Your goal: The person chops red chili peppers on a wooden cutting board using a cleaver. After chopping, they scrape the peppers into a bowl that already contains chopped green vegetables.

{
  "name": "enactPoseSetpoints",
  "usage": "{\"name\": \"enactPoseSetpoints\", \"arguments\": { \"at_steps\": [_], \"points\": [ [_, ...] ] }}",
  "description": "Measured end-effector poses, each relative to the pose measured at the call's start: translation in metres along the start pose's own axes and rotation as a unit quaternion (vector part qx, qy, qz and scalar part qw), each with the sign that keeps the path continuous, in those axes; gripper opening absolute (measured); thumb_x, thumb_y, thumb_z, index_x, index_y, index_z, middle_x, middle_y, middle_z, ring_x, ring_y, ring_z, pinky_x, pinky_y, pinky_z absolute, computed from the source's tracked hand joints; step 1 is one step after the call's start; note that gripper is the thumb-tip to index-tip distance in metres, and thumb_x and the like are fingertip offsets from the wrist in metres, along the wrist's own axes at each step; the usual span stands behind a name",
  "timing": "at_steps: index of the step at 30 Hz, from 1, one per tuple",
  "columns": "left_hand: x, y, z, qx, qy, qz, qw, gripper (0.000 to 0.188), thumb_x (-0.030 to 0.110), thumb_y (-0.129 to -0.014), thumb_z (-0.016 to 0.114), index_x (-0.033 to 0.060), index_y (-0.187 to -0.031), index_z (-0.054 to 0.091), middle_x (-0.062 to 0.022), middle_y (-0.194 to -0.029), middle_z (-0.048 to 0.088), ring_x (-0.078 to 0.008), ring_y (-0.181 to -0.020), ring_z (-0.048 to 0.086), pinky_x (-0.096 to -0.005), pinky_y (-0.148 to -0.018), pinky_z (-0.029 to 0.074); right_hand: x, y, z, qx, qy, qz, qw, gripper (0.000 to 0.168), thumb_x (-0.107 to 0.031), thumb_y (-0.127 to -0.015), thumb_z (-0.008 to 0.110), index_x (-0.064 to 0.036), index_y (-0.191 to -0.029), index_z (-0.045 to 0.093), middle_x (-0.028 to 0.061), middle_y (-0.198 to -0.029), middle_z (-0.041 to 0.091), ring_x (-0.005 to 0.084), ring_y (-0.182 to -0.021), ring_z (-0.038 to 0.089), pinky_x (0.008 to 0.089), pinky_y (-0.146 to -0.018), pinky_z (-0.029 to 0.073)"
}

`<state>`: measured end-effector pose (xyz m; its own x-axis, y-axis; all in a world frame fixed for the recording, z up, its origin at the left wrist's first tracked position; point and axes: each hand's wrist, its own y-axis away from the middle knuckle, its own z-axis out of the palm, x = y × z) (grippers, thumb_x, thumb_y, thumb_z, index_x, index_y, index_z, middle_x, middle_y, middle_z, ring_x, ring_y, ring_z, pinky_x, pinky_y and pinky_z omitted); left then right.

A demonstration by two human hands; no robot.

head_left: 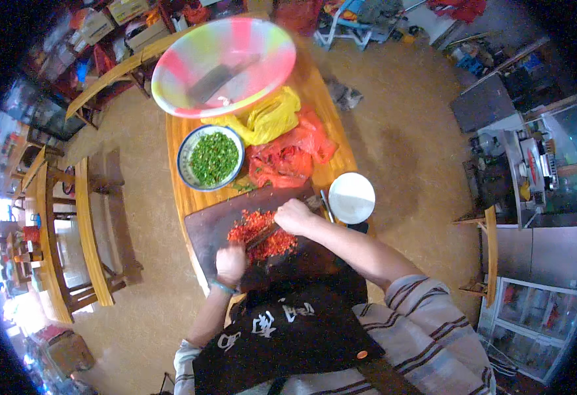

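A dark cutting board (209, 222) lies at the near end of a wooden table, with chopped red peppers (251, 224) heaped on it. A narrow dark blade (262, 236), seen nearly edge-on, spans the heap between my hands. My right hand (294, 217) is closed at its far right end, probably on the handle, which is hidden. My left hand (231, 264), slightly blurred, is at the blade's near left end; its fingertips are hard to see. Beyond the board stands a blue-rimmed bowl (214, 157) of chopped green herbs. A white bowl (351, 197) is at the right.
Red (286, 163) and yellow plastic bags (273, 118) lie behind the board, before a large striped basin (224, 64). A knife-like utensil (327, 206) lies beside the white bowl. A cat (343, 94) is on the floor right of the table. Wooden benches (91, 237) stand at left.
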<state>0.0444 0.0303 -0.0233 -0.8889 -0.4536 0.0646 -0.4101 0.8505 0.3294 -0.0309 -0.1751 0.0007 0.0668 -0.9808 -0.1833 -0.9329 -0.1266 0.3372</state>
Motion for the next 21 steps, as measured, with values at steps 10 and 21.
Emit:
{"name": "enactPoseSetpoints", "arguments": {
  "at_steps": [10, 21],
  "points": [
    [-0.003, 0.005, -0.014, 0.023, 0.042, 0.084, 0.995, 0.007, 0.012, -0.059, 0.053, 0.0065, -0.062, 0.055, -0.0102, -0.061, 0.055, -0.0228, -0.056, 0.057, -0.0328, -0.049, 0.046, -0.024, 0.029, 0.014, -0.074, -0.038, 0.093, 0.992, 0.014, -0.012, -0.063, 0.048, -0.007, -0.069, 0.060, 0.0121, -0.065, 0.059, 0.0241, -0.062, 0.058, 0.0365, -0.054, 0.046],
    [-0.027, -0.007, -0.021, 0.025, 0.049, 0.087, 0.995, 0.012, 0.014, -0.057, 0.054, 0.0075, -0.067, 0.056, -0.0111, -0.064, 0.056, -0.0247, -0.059, 0.057, -0.0356, -0.053, 0.045, -0.040, 0.019, 0.003, -0.060, -0.024, 0.134, 0.989, 0.012, -0.011, -0.063, 0.049, -0.006, -0.066, 0.060, 0.0114, -0.065, 0.059, 0.0234, -0.064, 0.059, 0.0344, -0.055, 0.047]
  ]
}}
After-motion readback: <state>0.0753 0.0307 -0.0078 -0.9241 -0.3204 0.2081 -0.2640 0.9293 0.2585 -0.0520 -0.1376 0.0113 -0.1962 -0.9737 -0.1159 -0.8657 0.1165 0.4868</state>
